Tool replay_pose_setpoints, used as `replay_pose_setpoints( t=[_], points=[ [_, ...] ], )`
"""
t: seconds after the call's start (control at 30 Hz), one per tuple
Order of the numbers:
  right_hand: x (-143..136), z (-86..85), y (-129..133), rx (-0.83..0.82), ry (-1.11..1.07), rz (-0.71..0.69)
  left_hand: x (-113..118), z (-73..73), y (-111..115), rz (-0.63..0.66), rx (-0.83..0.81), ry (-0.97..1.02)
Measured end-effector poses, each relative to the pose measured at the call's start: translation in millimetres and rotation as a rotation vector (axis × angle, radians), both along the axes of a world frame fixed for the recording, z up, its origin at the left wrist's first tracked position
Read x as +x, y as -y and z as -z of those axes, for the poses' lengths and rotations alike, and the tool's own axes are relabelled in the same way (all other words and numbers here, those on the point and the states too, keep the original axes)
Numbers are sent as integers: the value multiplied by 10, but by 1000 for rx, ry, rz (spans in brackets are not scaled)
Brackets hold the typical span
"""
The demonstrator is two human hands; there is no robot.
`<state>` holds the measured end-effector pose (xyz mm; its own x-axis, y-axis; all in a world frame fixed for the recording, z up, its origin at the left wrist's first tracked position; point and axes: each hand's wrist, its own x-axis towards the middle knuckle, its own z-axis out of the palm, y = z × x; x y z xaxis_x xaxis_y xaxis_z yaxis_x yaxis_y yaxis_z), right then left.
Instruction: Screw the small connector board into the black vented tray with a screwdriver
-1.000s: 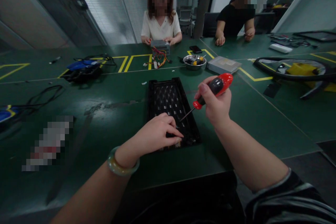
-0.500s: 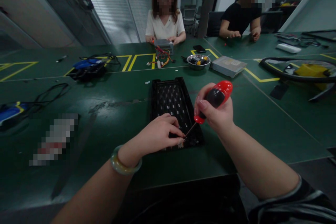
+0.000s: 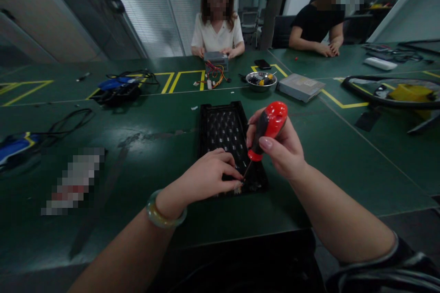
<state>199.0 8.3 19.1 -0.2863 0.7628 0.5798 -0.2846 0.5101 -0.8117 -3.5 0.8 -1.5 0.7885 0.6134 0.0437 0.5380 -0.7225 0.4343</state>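
Observation:
A black rectangular panel (image 3: 225, 128) with rows of small slots lies on the green table in front of me. My right hand (image 3: 283, 149) grips a red and black screwdriver (image 3: 273, 121) by its handle, and the shaft slants down to the panel's near right part. At the tip, the thumb and forefinger of my left hand (image 3: 213, 171) are pinched together. What they hold, if anything, is too small to make out. A pale bracelet circles my left wrist.
Beyond the panel stand a metal bowl (image 3: 261, 81) of small parts and a grey flat box (image 3: 300, 87). Across the table a person (image 3: 220, 32) handles a grey power supply (image 3: 216, 62) with coloured wires. Blue-black cabled items (image 3: 118, 89) lie to the left; a black-rimmed frame (image 3: 388, 98) to the right.
My right hand has tipped the screwdriver more upright, its handle moving left, while the tip stays by my left fingers. The co-worker at the far right has brought both hands together.

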Motion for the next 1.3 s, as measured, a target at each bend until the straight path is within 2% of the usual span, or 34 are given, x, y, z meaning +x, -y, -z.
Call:
replay_pose_setpoints(
  t=[0.07,0.23,0.4,0.63,1.3],
  points=[
    [-7,18,-2,20,28,21,0,-1,1,4,2,6],
    [6,71,-35,49,39,-43,-2,-11,17,-9,15,8],
    [31,107,-46,77,55,8,-10,-23,15,6,20,14],
    [3,76,-10,63,35,-58,-33,4,7,8,49,42],
    [-79,30,-31,10,-5,44,-58,33,25,11,113,56]
  ],
)
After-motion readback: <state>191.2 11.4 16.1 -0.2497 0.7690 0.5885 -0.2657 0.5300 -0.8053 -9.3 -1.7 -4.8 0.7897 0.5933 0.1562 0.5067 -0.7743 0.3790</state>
